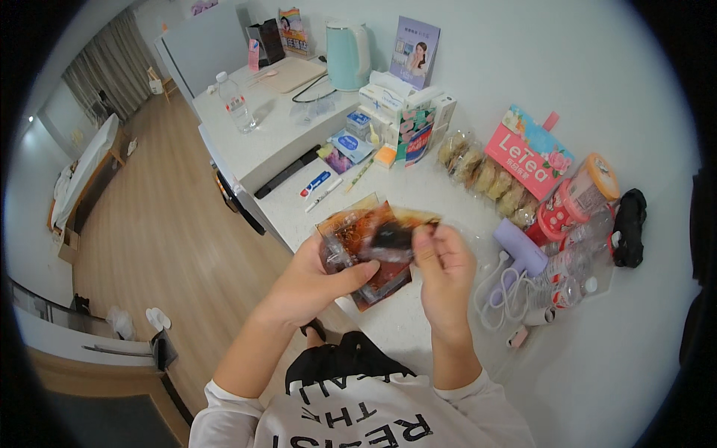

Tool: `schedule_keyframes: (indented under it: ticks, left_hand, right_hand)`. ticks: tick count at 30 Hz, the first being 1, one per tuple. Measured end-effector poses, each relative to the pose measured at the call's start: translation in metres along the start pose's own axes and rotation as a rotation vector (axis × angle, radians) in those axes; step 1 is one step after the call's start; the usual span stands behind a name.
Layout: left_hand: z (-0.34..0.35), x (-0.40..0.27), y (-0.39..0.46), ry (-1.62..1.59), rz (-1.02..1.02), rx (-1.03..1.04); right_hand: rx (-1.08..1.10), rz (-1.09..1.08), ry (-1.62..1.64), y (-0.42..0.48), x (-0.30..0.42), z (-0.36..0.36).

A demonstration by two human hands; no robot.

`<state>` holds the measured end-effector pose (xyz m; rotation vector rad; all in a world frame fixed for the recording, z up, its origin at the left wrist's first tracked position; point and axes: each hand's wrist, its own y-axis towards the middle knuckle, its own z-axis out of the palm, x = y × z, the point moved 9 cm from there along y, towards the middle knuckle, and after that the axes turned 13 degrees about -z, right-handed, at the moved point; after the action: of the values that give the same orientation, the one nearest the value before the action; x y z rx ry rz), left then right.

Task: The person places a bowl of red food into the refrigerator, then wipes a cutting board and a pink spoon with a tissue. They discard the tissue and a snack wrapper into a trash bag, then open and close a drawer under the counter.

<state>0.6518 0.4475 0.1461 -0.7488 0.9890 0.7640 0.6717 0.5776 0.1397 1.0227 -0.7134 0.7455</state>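
Observation:
Several clear plastic sachets (358,229) with reddish-brown contents are fanned out above the counter. My left hand (322,274) grips the bunch, its thumb pressed across the front. With thumb and fingers, my right hand (442,263) pinches a small dark sachet (392,238), blurred, which overlaps the front of the bunch. An orange-red sachet corner (369,299) hangs below my left thumb. How many sachets lie behind the front ones is hidden. Past the hands, a white marker pen (324,195) and a blue-and-red glue tube (316,183) lie on the white counter.
On my right are a purple hair dryer (521,246) with a white cord, plastic bottles (571,263), tubs (591,179) and bagged food (487,173). A raised counter section (269,120) carries a mint kettle (347,56) and a water bottle (235,103). Wood floor (168,224) lies left.

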Motion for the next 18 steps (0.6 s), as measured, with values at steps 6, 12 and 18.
schedule_keyframes:
  ticks: [6,12,18]
  left_hand:
    - [0.002,0.002,-0.002,0.063,-0.082,-0.015]
    - [0.005,-0.007,-0.002,0.161,0.045,-0.033]
    - [0.008,-0.012,-0.005,0.178,0.124,-0.029]
  right_hand:
    - [-0.254,0.015,0.255,-0.003,0.000,-0.019]
    - [-0.183,0.029,0.371,-0.005,0.012,-0.019]
    - [-0.159,0.039,0.408,-0.009,0.017,-0.018]
